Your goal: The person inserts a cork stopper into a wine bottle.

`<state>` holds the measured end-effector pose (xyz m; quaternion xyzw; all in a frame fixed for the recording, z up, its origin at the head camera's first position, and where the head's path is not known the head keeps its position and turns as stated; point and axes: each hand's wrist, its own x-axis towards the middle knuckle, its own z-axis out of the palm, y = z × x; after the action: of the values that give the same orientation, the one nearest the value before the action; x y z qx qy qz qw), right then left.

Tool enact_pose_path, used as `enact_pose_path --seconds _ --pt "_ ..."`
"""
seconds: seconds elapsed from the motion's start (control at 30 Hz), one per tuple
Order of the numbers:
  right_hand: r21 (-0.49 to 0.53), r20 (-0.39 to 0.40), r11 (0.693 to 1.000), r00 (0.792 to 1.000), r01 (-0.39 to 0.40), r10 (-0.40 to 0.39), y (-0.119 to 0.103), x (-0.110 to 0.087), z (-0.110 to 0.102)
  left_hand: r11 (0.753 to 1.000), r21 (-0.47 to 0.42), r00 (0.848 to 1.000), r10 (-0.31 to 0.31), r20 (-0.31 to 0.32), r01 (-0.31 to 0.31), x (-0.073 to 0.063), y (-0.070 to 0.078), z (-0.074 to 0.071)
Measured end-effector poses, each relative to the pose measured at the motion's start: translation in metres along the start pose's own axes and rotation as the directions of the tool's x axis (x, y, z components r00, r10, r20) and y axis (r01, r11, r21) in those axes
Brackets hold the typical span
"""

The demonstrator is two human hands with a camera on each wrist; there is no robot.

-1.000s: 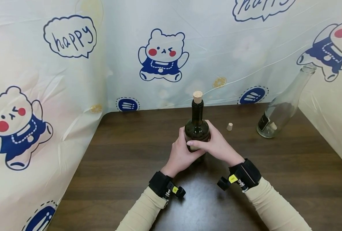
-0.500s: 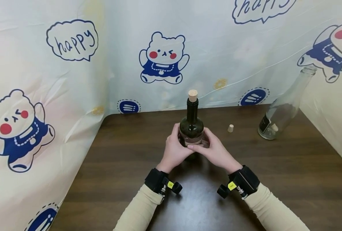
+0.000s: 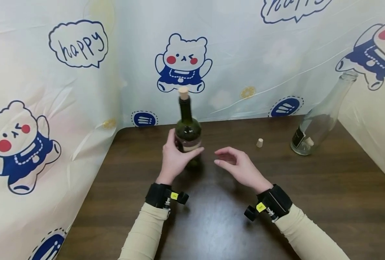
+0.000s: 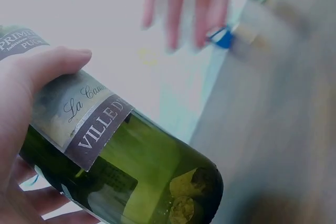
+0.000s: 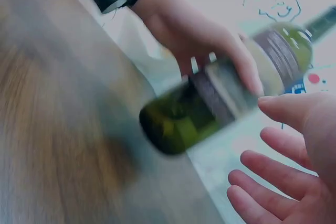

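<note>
My left hand [image 3: 174,160] grips a green glass wine bottle [image 3: 188,130] round its labelled body, thumb across the label. The bottle stands nearly upright and seems to be just off the table, a dark shadow lying under its base. A pale cork [image 3: 183,93] sticks up from its mouth. Through the glass, in the left wrist view, cork pieces [image 4: 190,183] show at the bottom of the bottle. To the right, my right hand [image 3: 241,165] is apart from the bottle, fingers loosely bent around nothing. In the right wrist view its fingers [image 5: 278,174] are spread.
On the brown wooden table [image 3: 130,202] a small loose cork [image 3: 259,143] lies right of centre. A tall clear glass bottle [image 3: 322,112] stands at the back right, with a cork [image 3: 309,142] inside it. A printed curtain [image 3: 237,54] hangs behind and beside the table.
Both hands held the green bottle before. The right hand has let go and stayed about in place. The left hand has carried the bottle to the left.
</note>
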<state>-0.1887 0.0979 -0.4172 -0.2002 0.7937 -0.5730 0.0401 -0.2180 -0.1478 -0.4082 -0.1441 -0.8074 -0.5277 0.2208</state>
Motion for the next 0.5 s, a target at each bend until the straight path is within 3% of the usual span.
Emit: enact_pose_path --seconds 0.17,0.37,0.5 --pt "-0.028 -0.044 0.998 0.998 -0.054 0.053 0.015 -0.007 -0.014 0.999 -0.005 0.994 -0.04 -0.105 0.04 0.008 0.019 -0.032" --pt "-0.065 -0.117 0.993 0.989 -0.094 0.086 0.023 -0.014 -0.039 0.992 0.031 0.977 -0.114 -0.181 0.122 0.015 0.005 -0.063" --pt "-0.108 -0.176 0.984 0.977 -0.14 0.119 0.027 -0.023 -0.059 0.989 0.051 0.962 -0.125 -0.241 0.141 0.019 -0.017 -0.081"
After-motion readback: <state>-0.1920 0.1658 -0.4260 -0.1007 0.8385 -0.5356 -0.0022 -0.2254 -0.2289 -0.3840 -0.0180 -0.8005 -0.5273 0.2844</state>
